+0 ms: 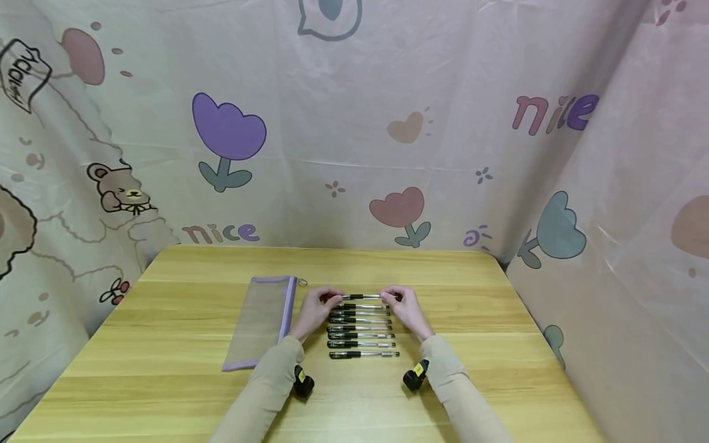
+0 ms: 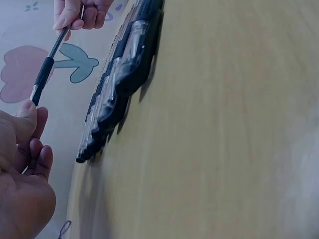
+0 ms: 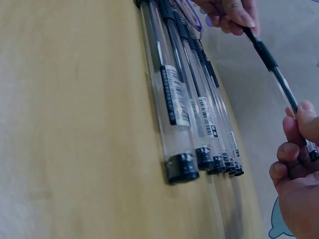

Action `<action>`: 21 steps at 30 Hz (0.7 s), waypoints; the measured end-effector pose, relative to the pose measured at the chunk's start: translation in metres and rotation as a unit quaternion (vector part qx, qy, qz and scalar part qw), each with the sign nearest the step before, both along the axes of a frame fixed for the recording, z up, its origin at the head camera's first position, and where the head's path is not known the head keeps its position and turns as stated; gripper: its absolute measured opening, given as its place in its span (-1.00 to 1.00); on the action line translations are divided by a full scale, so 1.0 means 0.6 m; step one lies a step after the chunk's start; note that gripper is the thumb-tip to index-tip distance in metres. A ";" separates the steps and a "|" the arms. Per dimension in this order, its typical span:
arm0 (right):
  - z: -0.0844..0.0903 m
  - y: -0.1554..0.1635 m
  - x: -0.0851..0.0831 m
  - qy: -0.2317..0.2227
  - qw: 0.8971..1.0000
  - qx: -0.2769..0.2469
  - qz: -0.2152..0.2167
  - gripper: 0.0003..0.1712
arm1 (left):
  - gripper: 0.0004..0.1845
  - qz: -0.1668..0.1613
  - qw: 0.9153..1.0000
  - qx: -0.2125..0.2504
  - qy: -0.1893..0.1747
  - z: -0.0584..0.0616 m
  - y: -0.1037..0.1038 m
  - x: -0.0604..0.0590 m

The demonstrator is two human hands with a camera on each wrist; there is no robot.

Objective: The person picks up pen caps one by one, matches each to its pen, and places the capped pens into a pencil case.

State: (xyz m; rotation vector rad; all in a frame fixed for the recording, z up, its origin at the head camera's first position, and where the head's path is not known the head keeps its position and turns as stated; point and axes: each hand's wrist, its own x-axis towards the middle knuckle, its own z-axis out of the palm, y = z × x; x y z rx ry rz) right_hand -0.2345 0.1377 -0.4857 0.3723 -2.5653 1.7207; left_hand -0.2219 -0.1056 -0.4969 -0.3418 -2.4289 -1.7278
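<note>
I see beige sleeves [image 1: 266,394] on both arms, and a black wrist camera [image 1: 303,381] with yellow mark under each.

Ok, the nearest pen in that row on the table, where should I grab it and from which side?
Take the nearest pen by its clear barrel at mid-length, from above, pinching front to back. It lies flat, its near side is free, and the next pen sits just behind it.

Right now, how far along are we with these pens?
Looks early. One pen is off the wooden table, its ends pinched by the left hand and right hand. A row of pens is on the table. Beside it, the mesh pouch lies flat, apparently empty.
</note>
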 end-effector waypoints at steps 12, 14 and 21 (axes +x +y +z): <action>-0.013 0.006 -0.007 -0.007 0.999 -0.028 0.021 -0.74 | -0.86 0.006 1.000 -0.008 -0.006 0.000 -0.008 0.000; -0.014 0.010 -0.006 -0.016 0.998 -0.045 0.028 -0.71 | -0.86 0.009 1.000 -0.007 -0.008 0.000 -0.010 0.000; -0.017 0.019 -0.009 -0.051 0.992 -0.094 0.062 -0.64 | -0.84 0.013 1.000 0.000 -0.025 0.001 -0.015 0.000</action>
